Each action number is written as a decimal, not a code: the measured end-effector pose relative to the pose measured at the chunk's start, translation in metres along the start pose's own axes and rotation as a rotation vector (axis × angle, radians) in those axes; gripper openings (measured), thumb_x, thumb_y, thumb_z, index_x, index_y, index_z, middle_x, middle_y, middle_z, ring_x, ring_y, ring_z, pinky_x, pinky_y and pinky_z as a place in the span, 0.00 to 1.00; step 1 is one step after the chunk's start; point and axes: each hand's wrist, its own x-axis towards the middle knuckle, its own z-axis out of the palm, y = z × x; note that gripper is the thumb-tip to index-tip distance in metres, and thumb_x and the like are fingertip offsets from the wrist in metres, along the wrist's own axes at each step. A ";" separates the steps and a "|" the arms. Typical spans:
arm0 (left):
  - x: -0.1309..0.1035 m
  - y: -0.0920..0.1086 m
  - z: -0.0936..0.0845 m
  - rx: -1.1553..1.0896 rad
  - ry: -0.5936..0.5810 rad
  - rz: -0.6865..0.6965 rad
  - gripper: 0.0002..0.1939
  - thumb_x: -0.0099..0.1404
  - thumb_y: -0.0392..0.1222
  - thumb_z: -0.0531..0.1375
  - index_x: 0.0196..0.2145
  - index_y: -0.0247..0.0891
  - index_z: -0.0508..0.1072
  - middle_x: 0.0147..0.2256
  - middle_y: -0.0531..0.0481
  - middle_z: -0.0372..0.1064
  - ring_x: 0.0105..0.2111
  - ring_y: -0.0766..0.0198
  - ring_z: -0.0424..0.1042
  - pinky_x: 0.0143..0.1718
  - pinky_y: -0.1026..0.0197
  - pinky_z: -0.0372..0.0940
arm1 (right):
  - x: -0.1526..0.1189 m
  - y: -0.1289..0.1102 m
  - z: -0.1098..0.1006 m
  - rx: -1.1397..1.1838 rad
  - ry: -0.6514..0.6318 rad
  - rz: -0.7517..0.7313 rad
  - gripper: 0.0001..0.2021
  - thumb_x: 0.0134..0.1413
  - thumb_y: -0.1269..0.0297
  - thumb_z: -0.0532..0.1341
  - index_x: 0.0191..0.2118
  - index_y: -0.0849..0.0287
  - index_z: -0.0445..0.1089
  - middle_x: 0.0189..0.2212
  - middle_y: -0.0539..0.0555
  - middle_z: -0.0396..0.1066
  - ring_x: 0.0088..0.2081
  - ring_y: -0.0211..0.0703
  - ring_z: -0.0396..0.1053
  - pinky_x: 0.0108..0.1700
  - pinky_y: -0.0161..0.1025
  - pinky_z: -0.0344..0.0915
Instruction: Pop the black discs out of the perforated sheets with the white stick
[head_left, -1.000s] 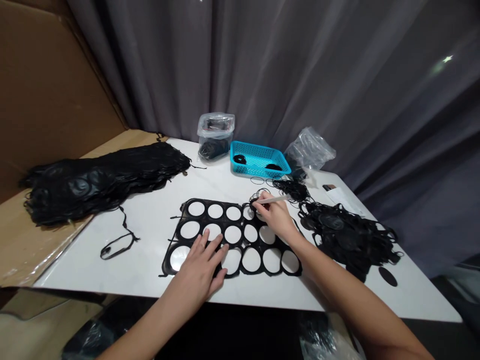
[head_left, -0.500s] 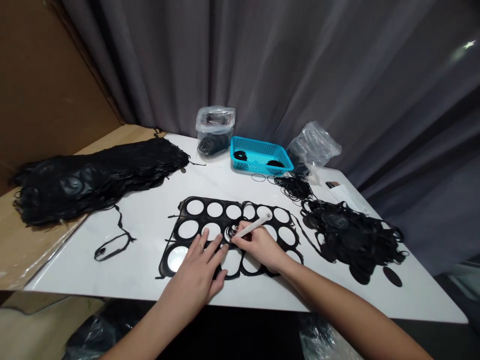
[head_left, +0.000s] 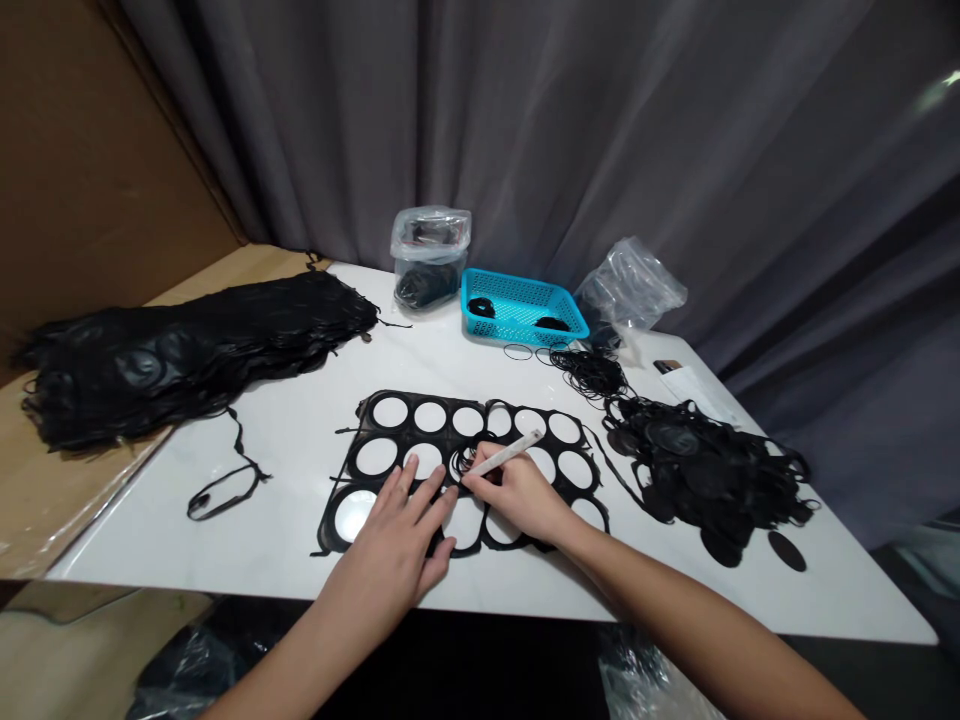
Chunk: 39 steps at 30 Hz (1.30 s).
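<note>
A black sheet (head_left: 401,435) with rows of round holes lies flat on the white table. My left hand (head_left: 409,525) rests on its lower middle, fingers spread, holding nothing. My right hand (head_left: 517,490) is closed round a white pen-like tool (head_left: 506,455), its lower end down at a hole in the middle row. Thin black rings (head_left: 466,460) gather at that end, partly hidden by my fingers. The tool's very tip cannot be made out.
A thick stack of black sheets (head_left: 195,345) lies at the left. Behind stand a clear tub (head_left: 427,260), a blue basket (head_left: 525,300) and a plastic bag (head_left: 634,290). Black scraps (head_left: 705,470) and a heap of thin rings (head_left: 592,372) lie at the right.
The upper end of the tool has tilted slightly lower. Both hands stay in nearly the same place, and the view has shifted a little.
</note>
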 end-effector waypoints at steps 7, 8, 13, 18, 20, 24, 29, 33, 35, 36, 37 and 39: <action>-0.001 0.000 0.001 -0.006 0.006 0.003 0.24 0.66 0.38 0.57 0.59 0.38 0.68 0.60 0.41 0.66 0.64 0.40 0.57 0.61 0.36 0.59 | -0.017 0.006 0.016 -0.299 0.055 -0.325 0.08 0.63 0.72 0.53 0.31 0.55 0.60 0.34 0.53 0.66 0.36 0.45 0.62 0.39 0.41 0.60; 0.000 0.000 0.001 0.002 0.007 0.009 0.24 0.66 0.38 0.57 0.59 0.38 0.68 0.60 0.41 0.66 0.64 0.39 0.57 0.60 0.36 0.60 | -0.020 0.007 0.020 -0.353 0.043 -0.362 0.08 0.63 0.73 0.52 0.33 0.56 0.60 0.35 0.55 0.66 0.37 0.46 0.61 0.39 0.42 0.60; 0.001 -0.001 0.000 0.045 0.007 0.026 0.23 0.65 0.38 0.57 0.58 0.37 0.69 0.59 0.41 0.67 0.63 0.37 0.59 0.59 0.36 0.62 | 0.000 0.013 0.005 -0.468 0.142 -0.422 0.09 0.63 0.73 0.50 0.31 0.55 0.58 0.32 0.55 0.65 0.35 0.47 0.60 0.38 0.42 0.59; -0.002 -0.003 0.004 0.030 0.027 0.022 0.22 0.66 0.38 0.57 0.57 0.38 0.70 0.59 0.42 0.67 0.63 0.37 0.58 0.59 0.36 0.61 | 0.048 0.023 -0.069 -0.456 0.550 -0.294 0.11 0.60 0.67 0.52 0.26 0.54 0.54 0.26 0.51 0.60 0.30 0.44 0.57 0.35 0.41 0.56; -0.005 -0.006 0.008 0.035 0.049 0.025 0.22 0.66 0.39 0.57 0.58 0.39 0.69 0.59 0.43 0.67 0.64 0.37 0.58 0.59 0.35 0.62 | 0.058 0.027 -0.091 -0.347 0.620 -0.185 0.12 0.57 0.63 0.56 0.25 0.54 0.55 0.23 0.49 0.60 0.27 0.42 0.57 0.34 0.40 0.57; -0.003 -0.013 0.005 -0.009 0.061 0.024 0.20 0.67 0.43 0.59 0.56 0.41 0.70 0.58 0.43 0.68 0.62 0.39 0.61 0.58 0.39 0.64 | 0.058 0.027 -0.093 0.209 0.428 0.024 0.13 0.47 0.57 0.66 0.25 0.56 0.61 0.24 0.51 0.66 0.27 0.41 0.63 0.26 0.37 0.59; 0.033 -0.018 -0.030 -0.354 0.041 -0.209 0.25 0.72 0.47 0.55 0.64 0.46 0.60 0.64 0.43 0.59 0.61 0.50 0.64 0.58 0.48 0.64 | 0.040 0.001 -0.060 0.671 0.040 0.141 0.19 0.40 0.57 0.73 0.26 0.58 0.62 0.27 0.53 0.72 0.28 0.38 0.68 0.19 0.29 0.56; 0.074 -0.023 -0.050 -0.822 -0.073 -0.298 0.35 0.70 0.50 0.59 0.68 0.49 0.49 0.68 0.42 0.49 0.66 0.49 0.53 0.63 0.46 0.55 | 0.028 -0.024 -0.046 0.691 -0.054 0.107 0.18 0.40 0.57 0.74 0.27 0.60 0.65 0.28 0.53 0.71 0.30 0.40 0.71 0.17 0.28 0.59; 0.089 -0.027 -0.054 -1.036 -0.195 -0.280 0.39 0.67 0.48 0.62 0.69 0.50 0.47 0.66 0.41 0.54 0.66 0.50 0.54 0.62 0.46 0.55 | 0.023 -0.029 -0.044 0.699 -0.088 0.090 0.18 0.41 0.57 0.74 0.28 0.60 0.66 0.26 0.51 0.70 0.27 0.37 0.69 0.16 0.28 0.60; 0.095 -0.030 -0.055 -1.126 -0.252 -0.264 0.41 0.66 0.47 0.63 0.69 0.50 0.46 0.62 0.41 0.60 0.63 0.51 0.59 0.60 0.47 0.57 | 0.021 -0.029 -0.044 0.708 -0.100 0.086 0.17 0.41 0.58 0.74 0.28 0.61 0.67 0.26 0.50 0.69 0.26 0.36 0.69 0.17 0.28 0.60; 0.099 -0.032 -0.056 -1.207 -0.301 -0.252 0.42 0.65 0.45 0.64 0.69 0.50 0.46 0.56 0.43 0.66 0.58 0.53 0.66 0.58 0.48 0.59 | 0.019 -0.028 -0.044 0.727 -0.112 0.084 0.17 0.42 0.58 0.74 0.29 0.61 0.67 0.26 0.49 0.69 0.26 0.36 0.69 0.17 0.28 0.61; 0.103 -0.037 -0.056 -1.333 -0.362 -0.239 0.42 0.64 0.43 0.65 0.68 0.49 0.47 0.41 0.51 0.70 0.46 0.58 0.73 0.51 0.51 0.63 | 0.014 -0.024 -0.044 0.795 -0.150 0.100 0.16 0.43 0.60 0.74 0.29 0.61 0.66 0.27 0.51 0.71 0.28 0.37 0.71 0.20 0.28 0.62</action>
